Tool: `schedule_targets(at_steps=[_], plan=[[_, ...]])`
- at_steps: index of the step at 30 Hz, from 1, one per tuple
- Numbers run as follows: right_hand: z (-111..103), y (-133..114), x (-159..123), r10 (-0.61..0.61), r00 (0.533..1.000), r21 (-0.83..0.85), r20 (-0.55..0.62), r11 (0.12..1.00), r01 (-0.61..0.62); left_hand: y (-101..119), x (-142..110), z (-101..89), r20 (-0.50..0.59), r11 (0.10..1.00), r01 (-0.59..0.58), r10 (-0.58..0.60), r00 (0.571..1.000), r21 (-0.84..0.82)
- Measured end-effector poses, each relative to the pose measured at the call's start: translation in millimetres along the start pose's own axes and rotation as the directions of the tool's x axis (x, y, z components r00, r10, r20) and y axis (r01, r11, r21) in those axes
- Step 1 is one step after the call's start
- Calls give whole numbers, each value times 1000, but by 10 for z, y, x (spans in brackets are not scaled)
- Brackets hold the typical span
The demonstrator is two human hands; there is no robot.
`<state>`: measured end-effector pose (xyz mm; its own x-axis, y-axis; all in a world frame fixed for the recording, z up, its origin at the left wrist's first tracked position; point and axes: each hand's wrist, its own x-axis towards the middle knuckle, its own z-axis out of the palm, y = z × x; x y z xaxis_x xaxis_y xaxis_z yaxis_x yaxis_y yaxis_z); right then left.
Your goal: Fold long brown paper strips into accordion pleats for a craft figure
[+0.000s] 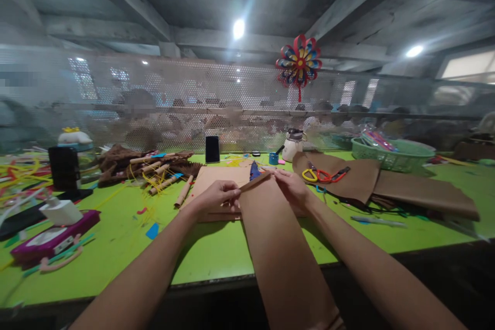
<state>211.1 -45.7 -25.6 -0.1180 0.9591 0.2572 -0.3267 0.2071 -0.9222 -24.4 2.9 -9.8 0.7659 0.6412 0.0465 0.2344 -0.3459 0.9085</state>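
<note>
A long strip of brown paper (276,242) runs from the middle of the table down over its front edge, its far end folded over into a narrow flap. My left hand (222,195) pinches the left corner of that fold between thumb and fingers. At the right corner, my right hand (291,185) grips the paper in the same way. Under and behind my hands lies a flat tan cardboard sheet (207,180). Just beyond the fold is a dark blue object (254,170), partly hidden, whose kind I cannot make out.
Scissors with yellow and red handles (323,174) lie on brown paper sheets (348,185) at right, near a pen (377,221) and a green basket (402,157). Rolled paper tubes (160,180), a phone (212,149) and a purple power strip (58,240) are on the left.
</note>
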Motion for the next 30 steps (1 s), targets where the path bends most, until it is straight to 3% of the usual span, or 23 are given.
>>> schedule_targets(at_steps=[3, 7, 14, 17, 20, 22, 24, 28, 30], plan=[[83, -40, -60, 66, 991, -41, 116, 997, -62, 43, -3, 84, 117, 994, -21, 33, 993, -107], [187, -18, -114, 129, 931, -104, 342, 990, -100, 78, 9, 225, 228, 974, -13, 66, 972, -226], [259, -29, -161, 10, 940, -172, 341, 984, 52, 106, -8, 340, 238, 972, 38, 19, 971, -231], [251, -34, -147, 32, 958, -227, 284, 973, 34, 70, 3, 263, 138, 981, 42, -16, 990, -192], [209, 17, -105, 131, 955, -319, 266, 947, -41, 4, 58, 121, -106, 989, 8, -24, 994, -149], [177, 79, -63, 185, 947, -454, 261, 890, -49, -32, 107, 47, -231, 991, -6, -26, 973, -136], [154, 145, -13, 178, 953, -621, 245, 783, 13, -56, 147, 22, -267, 998, -1, -16, 964, -64], [146, 251, 87, 49, 972, -825, 232, 539, 169, -108, 155, 97, -174, 960, 26, 24, 984, 278], [140, 298, 118, 7, 974, -870, 225, 452, 197, -145, 133, 148, -140, 935, 22, 30, 990, 355]])
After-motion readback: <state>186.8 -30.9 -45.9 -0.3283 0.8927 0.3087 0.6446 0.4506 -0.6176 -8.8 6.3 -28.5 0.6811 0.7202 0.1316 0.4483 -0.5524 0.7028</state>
